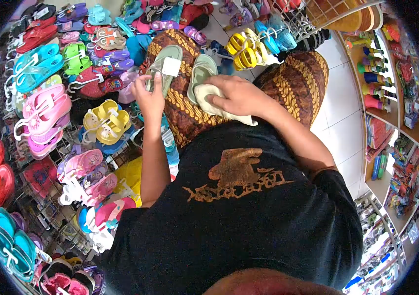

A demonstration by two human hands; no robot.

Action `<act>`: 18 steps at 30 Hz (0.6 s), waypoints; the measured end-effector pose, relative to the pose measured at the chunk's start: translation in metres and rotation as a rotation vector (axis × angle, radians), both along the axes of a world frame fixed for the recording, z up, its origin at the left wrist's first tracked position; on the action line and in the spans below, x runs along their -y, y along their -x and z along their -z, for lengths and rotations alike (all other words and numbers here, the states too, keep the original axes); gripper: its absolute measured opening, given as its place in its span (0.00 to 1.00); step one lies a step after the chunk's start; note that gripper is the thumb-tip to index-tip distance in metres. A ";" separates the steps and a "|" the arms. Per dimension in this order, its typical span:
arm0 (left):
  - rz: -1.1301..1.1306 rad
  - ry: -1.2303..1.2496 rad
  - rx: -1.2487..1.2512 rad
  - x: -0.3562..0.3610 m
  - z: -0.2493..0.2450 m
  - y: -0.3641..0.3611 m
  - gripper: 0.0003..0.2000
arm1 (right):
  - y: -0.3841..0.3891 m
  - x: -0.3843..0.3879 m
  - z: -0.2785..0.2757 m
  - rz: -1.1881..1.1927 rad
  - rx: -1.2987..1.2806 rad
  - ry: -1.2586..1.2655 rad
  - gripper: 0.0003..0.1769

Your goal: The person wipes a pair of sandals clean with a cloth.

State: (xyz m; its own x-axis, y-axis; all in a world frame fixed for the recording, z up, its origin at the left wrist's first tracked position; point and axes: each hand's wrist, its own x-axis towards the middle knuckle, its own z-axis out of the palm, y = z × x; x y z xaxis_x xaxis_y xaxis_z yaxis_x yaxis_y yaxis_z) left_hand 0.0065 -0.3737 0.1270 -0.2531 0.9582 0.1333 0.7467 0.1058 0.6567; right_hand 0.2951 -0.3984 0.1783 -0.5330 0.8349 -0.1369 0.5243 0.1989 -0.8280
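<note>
Two pale green sandals lie over the brown patterned cloth [177,105] on my lap. My left hand [151,96] is at the heel end of the left sandal [162,61], its thumb and fingers around the edge, near a white tag [171,67]. My right hand [241,96] is closed on a cream cloth [208,93], which lies against the right sandal [199,73] and covers part of its lower end. One end of the cloth hangs out below my right palm.
Racks of colourful children's sandals [44,113] fill the left side. Yellow sandals [244,49] and blue sandals [271,37] hang ahead beside a wire basket [327,14]. Shelves of goods [374,88] stand at the right beyond white floor tiles [344,128].
</note>
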 end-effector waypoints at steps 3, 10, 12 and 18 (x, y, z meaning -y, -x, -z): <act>0.203 -0.146 0.039 -0.005 -0.009 -0.005 0.24 | 0.002 -0.007 0.001 -0.095 -0.088 0.039 0.23; 0.355 0.282 -0.180 -0.025 -0.035 0.017 0.27 | 0.007 -0.037 0.020 -0.274 -0.160 0.124 0.36; 0.350 0.296 -0.121 -0.027 -0.030 0.028 0.26 | 0.006 -0.045 0.020 -0.290 -0.093 0.162 0.41; 0.566 0.098 -0.259 -0.051 -0.055 0.047 0.27 | -0.001 -0.057 0.019 -0.444 -0.074 0.160 0.46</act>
State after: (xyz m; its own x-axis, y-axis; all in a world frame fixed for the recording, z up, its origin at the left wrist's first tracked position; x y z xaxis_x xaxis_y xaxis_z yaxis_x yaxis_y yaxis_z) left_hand -0.0401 -0.3226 0.1818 0.3252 0.9453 0.0267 0.8385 -0.3013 0.4540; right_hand 0.2961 -0.3416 0.1598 -0.8465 0.4959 -0.1936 0.3561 0.2571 -0.8984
